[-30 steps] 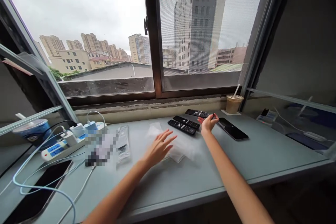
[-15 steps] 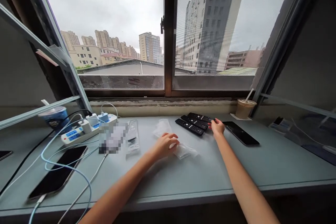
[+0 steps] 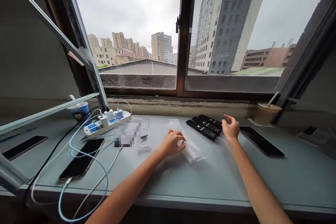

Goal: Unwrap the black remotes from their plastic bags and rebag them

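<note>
My left hand (image 3: 172,143) rests on the desk with its fingers curled, pinching a crumpled clear plastic bag (image 3: 193,152). Part of that bag is hidden behind the fingers. Three black remote controls lie side by side at an angle beyond it: a near remote control (image 3: 201,129), a middle remote control (image 3: 207,125) and a far remote control (image 3: 211,120). Just right of their ends is my right hand (image 3: 231,127), empty, thumb and fingers apart. A black phone (image 3: 262,141) lies to the right of that hand.
Another clear bag with a remote-like dark part (image 3: 144,135) lies left of my left hand. Farther left are a power strip (image 3: 107,123), looping cables, a charging phone (image 3: 82,159) and a blue cup (image 3: 79,111). An iced drink cup (image 3: 267,112) stands back right.
My right hand has let go of the far remote control and drawn back to the right, fingers opening. My left hand has shifted slightly left with the plastic bag. The view has turned left.
</note>
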`<state>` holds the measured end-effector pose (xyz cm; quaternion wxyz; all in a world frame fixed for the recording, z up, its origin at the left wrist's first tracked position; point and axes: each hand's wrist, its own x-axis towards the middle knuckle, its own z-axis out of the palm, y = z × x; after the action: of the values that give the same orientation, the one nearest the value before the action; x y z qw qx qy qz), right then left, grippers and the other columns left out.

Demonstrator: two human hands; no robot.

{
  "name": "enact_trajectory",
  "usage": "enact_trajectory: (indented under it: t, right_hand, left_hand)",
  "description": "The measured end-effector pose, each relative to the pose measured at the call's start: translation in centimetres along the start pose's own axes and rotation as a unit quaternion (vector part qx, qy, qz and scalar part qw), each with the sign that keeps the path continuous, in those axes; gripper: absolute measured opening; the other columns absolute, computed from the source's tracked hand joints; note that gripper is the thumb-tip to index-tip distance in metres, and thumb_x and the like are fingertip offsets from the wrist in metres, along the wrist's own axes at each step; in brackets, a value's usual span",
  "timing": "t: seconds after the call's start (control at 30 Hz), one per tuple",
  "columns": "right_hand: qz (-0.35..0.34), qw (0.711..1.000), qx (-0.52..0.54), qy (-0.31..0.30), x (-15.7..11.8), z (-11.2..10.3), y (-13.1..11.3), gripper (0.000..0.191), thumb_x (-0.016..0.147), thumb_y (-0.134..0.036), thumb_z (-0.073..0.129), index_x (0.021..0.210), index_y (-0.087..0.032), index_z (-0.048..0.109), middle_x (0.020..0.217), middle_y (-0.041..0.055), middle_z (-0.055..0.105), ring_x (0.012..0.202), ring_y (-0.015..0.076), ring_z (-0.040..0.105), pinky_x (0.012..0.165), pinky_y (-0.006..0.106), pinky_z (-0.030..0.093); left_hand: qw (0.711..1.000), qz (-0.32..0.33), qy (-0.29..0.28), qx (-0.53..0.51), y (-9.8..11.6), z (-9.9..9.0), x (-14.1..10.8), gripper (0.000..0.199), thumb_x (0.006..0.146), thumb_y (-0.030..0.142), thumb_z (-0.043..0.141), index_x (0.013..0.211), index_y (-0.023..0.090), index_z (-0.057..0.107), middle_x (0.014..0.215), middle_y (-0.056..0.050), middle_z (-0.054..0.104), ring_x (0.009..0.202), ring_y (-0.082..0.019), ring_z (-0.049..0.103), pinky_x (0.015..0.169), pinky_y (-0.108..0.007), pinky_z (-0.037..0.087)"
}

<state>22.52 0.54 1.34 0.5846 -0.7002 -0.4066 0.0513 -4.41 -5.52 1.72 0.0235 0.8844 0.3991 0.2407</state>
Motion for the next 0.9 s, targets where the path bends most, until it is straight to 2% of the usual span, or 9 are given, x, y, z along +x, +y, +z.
enact_trajectory:
  t: [0.07,0.13,0.2,0.3,0.37,0.5,0.6,0.77,0.9]
  right_hand:
    - [-0.054,0.998,0.001,-0.026,-1.3,0.2,-1.7,0.03,0.071,-0.022,0.045,0.095,-0.016,0.063,0.098,0.0093,0.061,0.064,0.0144,0.057,0.069,0.031,0.047]
    - [-0.116,0.989,0.009,-0.094,-3.2,0.6,-3.4,0.024,0.073,-0.024,0.045,0.087,-0.017,0.064,0.093,0.0075,0.062,0.061,0.0138,0.056,0.068,0.029,0.045]
    - [-0.188,0.965,-0.011,-0.182,-5.3,1.2,-4.8,0.02,0.073,-0.026,0.048,0.082,-0.019,0.065,0.097,0.0061,0.062,0.062,0.0131,0.056,0.064,0.028,0.043]
    - [-0.222,0.92,-0.101,-0.308,-8.0,1.8,-5.7,0.021,0.072,-0.031,0.053,0.088,-0.025,0.065,0.091,0.0019,0.065,0.066,0.0154,0.058,0.061,0.028,0.039]
    - [-0.212,0.901,-0.134,-0.353,-8.9,2.0,-5.6,0.026,0.071,-0.036,0.056,0.093,-0.026,0.065,0.088,0.0016,0.066,0.069,0.0168,0.059,0.062,0.028,0.038]
    - [-0.175,0.896,-0.134,-0.385,-9.2,2.4,-5.0,0.036,0.069,-0.041,0.059,0.101,-0.026,0.062,0.085,0.0012,0.067,0.07,0.0172,0.06,0.062,0.028,0.038]
    - [-0.142,0.901,-0.101,-0.398,-9.1,2.7,-4.6,0.045,0.064,-0.037,0.064,0.106,-0.024,0.059,0.084,0.0011,0.067,0.069,0.0159,0.06,0.061,0.026,0.039]
    - [-0.111,0.906,-0.039,-0.406,-8.9,3.3,-4.0,0.053,0.057,-0.024,0.067,0.108,-0.018,0.056,0.076,0.0016,0.065,0.062,0.0144,0.059,0.058,0.025,0.042]
    - [-0.087,0.908,0.07,-0.404,-8.1,3.5,-4.2,0.05,0.061,-0.025,0.065,0.108,-0.015,0.054,0.074,0.0019,0.063,0.055,0.0117,0.056,0.052,0.023,0.042]
  left_hand:
    - [0.997,-0.052,0.043,0.035,-0.2,0.1,0.2,0.023,0.08,0.024,0.045,0.091,0.02,0.065,0.094,-0.004,0.065,0.084,-0.018,0.059,0.09,-0.039,0.034]
    - [0.989,-0.11,0.07,0.068,-0.5,0.4,0.3,0.024,0.083,0.028,0.043,0.095,0.018,0.061,0.095,-0.007,0.063,0.086,-0.02,0.058,0.088,-0.041,0.034]
    - [0.978,-0.165,0.075,0.103,-0.9,0.7,0.2,0.028,0.084,0.033,0.041,0.094,0.014,0.059,0.094,-0.01,0.061,0.087,-0.023,0.056,0.085,-0.042,0.035]
    - [0.964,-0.212,0.064,0.148,-1.5,1.0,0.0,0.035,0.084,0.041,0.04,0.088,0.011,0.059,0.091,-0.015,0.059,0.09,-0.028,0.054,0.086,-0.045,0.033]
    - [0.963,-0.215,0.055,0.153,-1.7,1.2,-0.1,0.036,0.084,0.042,0.041,0.085,0.011,0.059,0.091,-0.016,0.059,0.093,-0.029,0.053,0.088,-0.046,0.032]
    - [0.968,-0.21,0.029,0.135,-1.6,1.3,0.1,0.028,0.083,0.035,0.045,0.084,0.012,0.061,0.094,-0.014,0.059,0.096,-0.027,0.052,0.091,-0.045,0.031]
    - [0.97,-0.218,0.021,0.109,-1.3,1.3,0.2,0.025,0.083,0.032,0.045,0.084,0.014,0.063,0.094,-0.011,0.061,0.096,-0.025,0.052,0.09,-0.043,0.03]
    - [0.975,-0.211,0.045,0.049,-0.8,1.1,0.3,0.023,0.082,0.031,0.046,0.086,0.018,0.065,0.094,-0.007,0.062,0.094,-0.022,0.053,0.088,-0.039,0.03]
    - [0.977,-0.204,0.058,0.012,-0.6,0.6,0.4,0.026,0.083,0.029,0.043,0.085,0.018,0.066,0.094,-0.006,0.064,0.091,-0.02,0.056,0.085,-0.036,0.032]
